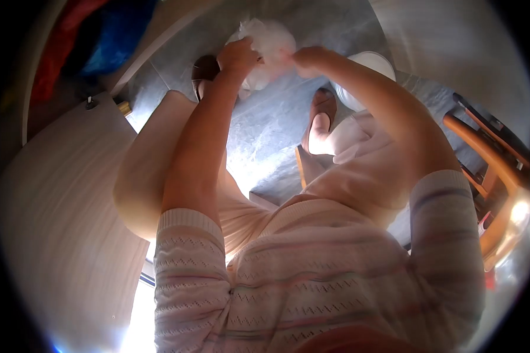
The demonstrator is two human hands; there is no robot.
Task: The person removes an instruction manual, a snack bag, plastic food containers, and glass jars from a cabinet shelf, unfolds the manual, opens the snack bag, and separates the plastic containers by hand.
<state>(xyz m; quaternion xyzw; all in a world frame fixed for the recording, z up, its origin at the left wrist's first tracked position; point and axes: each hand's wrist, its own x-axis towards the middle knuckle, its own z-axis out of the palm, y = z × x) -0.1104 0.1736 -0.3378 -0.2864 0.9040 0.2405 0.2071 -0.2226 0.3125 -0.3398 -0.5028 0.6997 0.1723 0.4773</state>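
Note:
A whitish translucent plastic bag (272,41) hangs between my two hands above the grey floor, at the top centre. My left hand (239,56) is closed on the left side of the bag. On the right, my right hand (310,61) is closed by the bag's right edge, with a blurred reddish-white part of it at the fingertips. A white round bucket (368,66) stands on the floor behind my right forearm, partly hidden by it.
An open wooden door panel (70,223) fills the left side, beside a compartment with red and blue bags (115,38). My brown shoes (323,105) rest on the tiled floor (259,126). A wooden chair (494,159) is at the right.

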